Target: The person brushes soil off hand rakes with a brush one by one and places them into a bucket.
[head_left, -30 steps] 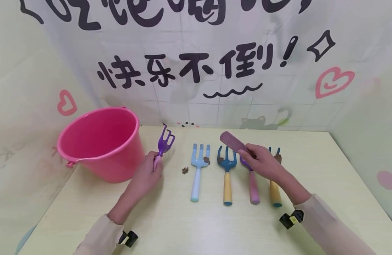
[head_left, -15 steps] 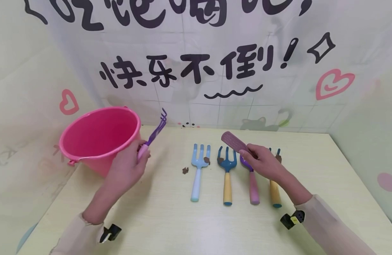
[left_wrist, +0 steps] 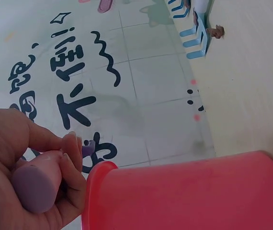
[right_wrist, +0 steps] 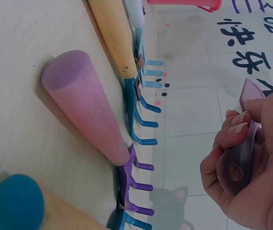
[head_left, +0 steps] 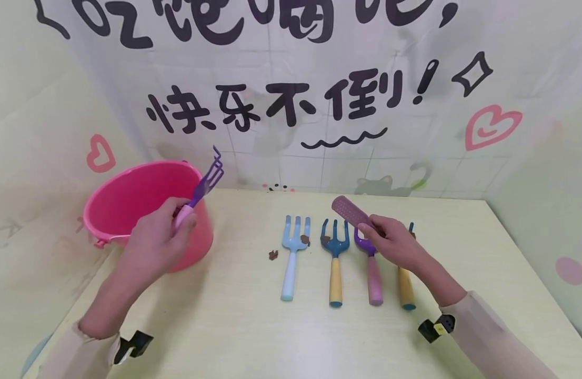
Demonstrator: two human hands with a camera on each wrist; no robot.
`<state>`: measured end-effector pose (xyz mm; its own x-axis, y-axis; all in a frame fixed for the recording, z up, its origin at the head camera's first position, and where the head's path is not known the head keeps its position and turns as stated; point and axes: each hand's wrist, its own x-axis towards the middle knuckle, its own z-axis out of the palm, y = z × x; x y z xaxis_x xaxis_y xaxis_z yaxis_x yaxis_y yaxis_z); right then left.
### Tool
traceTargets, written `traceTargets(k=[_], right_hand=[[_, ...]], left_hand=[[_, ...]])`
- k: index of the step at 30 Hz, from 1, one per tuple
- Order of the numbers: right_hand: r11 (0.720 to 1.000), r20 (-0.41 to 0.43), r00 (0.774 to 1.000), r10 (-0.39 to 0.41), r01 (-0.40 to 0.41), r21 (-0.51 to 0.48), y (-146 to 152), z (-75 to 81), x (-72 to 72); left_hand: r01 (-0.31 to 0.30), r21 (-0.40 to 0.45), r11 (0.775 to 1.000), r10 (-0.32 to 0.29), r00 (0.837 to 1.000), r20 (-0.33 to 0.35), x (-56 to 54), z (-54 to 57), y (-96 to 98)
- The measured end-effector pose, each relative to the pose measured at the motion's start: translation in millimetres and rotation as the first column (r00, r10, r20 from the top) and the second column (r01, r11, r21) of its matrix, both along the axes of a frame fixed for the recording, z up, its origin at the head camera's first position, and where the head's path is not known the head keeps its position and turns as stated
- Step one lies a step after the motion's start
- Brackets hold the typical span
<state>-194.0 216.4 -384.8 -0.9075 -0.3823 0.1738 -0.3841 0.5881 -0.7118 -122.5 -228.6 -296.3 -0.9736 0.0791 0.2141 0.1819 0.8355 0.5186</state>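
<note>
In the head view my left hand (head_left: 158,237) grips the pink handle of a small purple hand rake (head_left: 208,183), its tines pointing up. That hand is raised in front of the pink bucket (head_left: 198,250), covering part of its near side. My right hand (head_left: 395,243) holds a mauve flat-headed tool (head_left: 350,210) with a dotted face; in the right wrist view its handle end has a hole. Below the right hand lie a purple rake with a pink handle (head_left: 374,279) and a yellow-handled rake (head_left: 406,292), partly hidden by the hand.
Left of these lie a blue rake with a yellow handle (head_left: 335,279) and a light blue rake (head_left: 290,273), both with brown bits on their tines. A brown crumb (head_left: 273,255) lies on the pale table (head_left: 253,326). A printed sheet (head_left: 253,142) hangs behind.
My left hand has lifted the purple rake from beside the bucket and carried it leftward, in front of the bucket. The right hand stays nearly in place with the mauve tool.
</note>
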Motion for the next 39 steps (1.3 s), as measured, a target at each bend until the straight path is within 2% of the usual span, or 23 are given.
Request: traceTargets(k=[9, 14, 26, 32, 39], right_hand=[[1.0, 0.003, 1.0, -0.008, 0.008, -0.002, 1, 1.9, 1.8], [1.0, 0.005, 1.0, 0.001, -0.001, -0.002, -3, 2.1, -0.6], [1.0, 0.002, 1.0, -0.006, 0.006, -0.012, 3, 1.1, 2.9], [1.0, 0.015, 1.0, -0.013, 0.013, -0.01, 5, 0.5, 3.7], [1.0, 0.014, 1.0, -0.002, 0.002, -0.011, 4, 1.2, 2.2]], left_hand=[[-0.012, -0.039, 0.999, 0.011, 0.999, -0.043, -4.4, 16.1, -8.6], [-0.062, -0.067, 0.996, 0.06, 0.997, -0.038, -2.6, 25.4, -20.3], [-0.103, -0.082, 0.991, 0.108, 0.992, 0.062, -5.8, 28.7, -31.5], [-0.103, -0.083, 0.991, 0.113, 0.985, 0.13, -10.1, 29.6, -35.7], [-0.091, -0.102, 0.991, 0.107, 0.982, 0.155, -13.6, 30.5, -46.2]])
